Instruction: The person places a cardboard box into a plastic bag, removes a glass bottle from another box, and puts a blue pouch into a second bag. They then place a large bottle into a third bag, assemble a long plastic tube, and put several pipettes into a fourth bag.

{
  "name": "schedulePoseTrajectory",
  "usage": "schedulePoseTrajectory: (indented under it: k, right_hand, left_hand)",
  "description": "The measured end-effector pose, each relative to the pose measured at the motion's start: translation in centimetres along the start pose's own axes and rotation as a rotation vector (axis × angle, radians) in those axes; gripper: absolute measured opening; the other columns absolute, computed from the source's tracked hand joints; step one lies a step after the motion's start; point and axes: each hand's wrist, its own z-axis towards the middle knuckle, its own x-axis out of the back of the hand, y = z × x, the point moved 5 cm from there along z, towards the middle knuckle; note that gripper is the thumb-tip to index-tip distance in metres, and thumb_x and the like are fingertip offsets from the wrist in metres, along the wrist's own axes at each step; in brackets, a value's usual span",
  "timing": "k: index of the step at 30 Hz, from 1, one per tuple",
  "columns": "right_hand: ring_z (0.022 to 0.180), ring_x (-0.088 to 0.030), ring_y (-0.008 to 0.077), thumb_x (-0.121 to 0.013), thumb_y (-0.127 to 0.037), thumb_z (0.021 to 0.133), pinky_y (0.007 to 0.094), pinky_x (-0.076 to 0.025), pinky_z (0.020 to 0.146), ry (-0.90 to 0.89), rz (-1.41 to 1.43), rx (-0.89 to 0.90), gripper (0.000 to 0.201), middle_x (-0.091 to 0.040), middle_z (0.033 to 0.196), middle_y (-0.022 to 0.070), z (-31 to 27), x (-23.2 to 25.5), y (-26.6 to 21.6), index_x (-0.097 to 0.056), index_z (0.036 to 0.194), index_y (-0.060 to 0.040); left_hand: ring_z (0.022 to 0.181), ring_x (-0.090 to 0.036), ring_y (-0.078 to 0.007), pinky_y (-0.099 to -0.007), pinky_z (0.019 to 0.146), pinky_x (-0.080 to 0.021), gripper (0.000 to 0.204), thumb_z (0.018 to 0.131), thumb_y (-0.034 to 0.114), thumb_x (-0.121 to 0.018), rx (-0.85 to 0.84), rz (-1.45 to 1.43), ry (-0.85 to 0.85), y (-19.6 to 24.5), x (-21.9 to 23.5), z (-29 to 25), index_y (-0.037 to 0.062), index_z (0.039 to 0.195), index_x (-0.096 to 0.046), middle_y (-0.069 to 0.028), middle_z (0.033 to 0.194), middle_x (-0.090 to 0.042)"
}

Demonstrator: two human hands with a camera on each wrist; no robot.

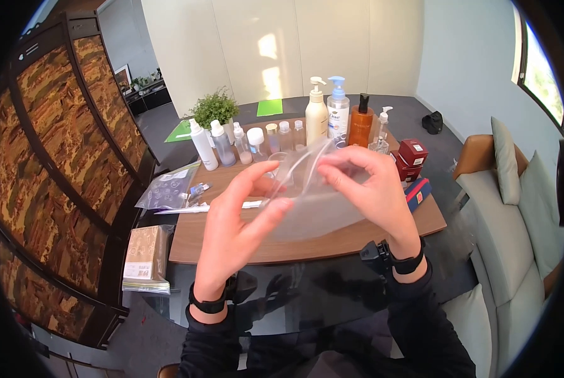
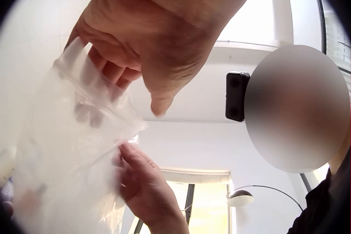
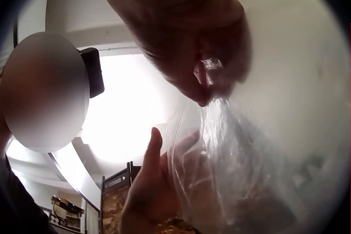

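A clear plastic bag [image 1: 319,214] above the wooden tabletop [image 1: 193,236].
Over that tabletop, the right hand [image 1: 379,189] pinches the bag's edge; the left hand [image 1: 231,223] touches it, thumb wide of the fingers.

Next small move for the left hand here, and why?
Probably bring the left thumb onto the clear bag: the right hand pinches the film, while the left hand has its fingers against it but the thumb off, so that side looks less secure.
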Motion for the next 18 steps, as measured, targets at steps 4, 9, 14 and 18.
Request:
schedulePoseTrajectory:
  k: [4,9,14,18]
  right_hand:
    - [0.076,-0.064,0.0092,-0.069,-0.013,0.089,0.0241,-0.051,0.068,-0.035,0.344,-0.103,0.019,-0.070,0.089,0.0046,0.0,-1.5,1.1,-0.069,0.102,0.0007]
    - [0.071,-0.065,0.0116,-0.068,-0.015,0.090,0.0251,-0.052,0.066,-0.083,0.221,-0.154,0.022,-0.071,0.091,0.0058,0.0,-1.1,1.4,-0.069,0.105,-0.0001]
    - [0.063,-0.066,0.0164,-0.069,-0.019,0.086,0.0272,-0.050,0.059,0.117,-0.197,-0.051,0.019,-0.071,0.081,0.0085,-0.3,0.5,0.9,-0.073,0.101,-0.0082]
    - [0.060,-0.063,0.0166,-0.071,-0.018,0.084,0.0277,-0.048,0.055,0.021,-0.356,0.042,0.016,-0.070,0.079,0.0072,-1.1,-0.3,0.0,-0.073,0.096,-0.0081]
  left_hand:
    - [0.076,-0.067,-0.0139,-0.0281,0.070,-0.051,0.024,0.088,0.011,-0.068,0.116,0.074,-0.094,-1.6,-0.2,0.1,0.0015,0.109,-0.066,-0.0071,0.078,-0.069]
    - [0.078,-0.068,-0.0139,-0.0280,0.069,-0.051,0.020,0.090,0.011,-0.065,0.302,-0.084,-0.133,-2.1,-0.8,0.0,-0.0002,0.107,-0.066,-0.0078,0.080,-0.069]
    - [0.085,-0.068,-0.0150,-0.0283,0.076,-0.051,0.031,0.091,0.012,-0.064,0.246,-0.075,-0.126,-2.7,-0.3,0.5,0.0003,0.120,-0.060,-0.0079,0.086,-0.070]
    - [0.088,-0.065,-0.0136,-0.0290,0.084,-0.050,0.053,0.087,0.010,-0.069,0.137,-0.133,-0.203,-2.2,-2.0,0.2,0.0037,0.135,-0.048,-0.0072,0.097,-0.068]
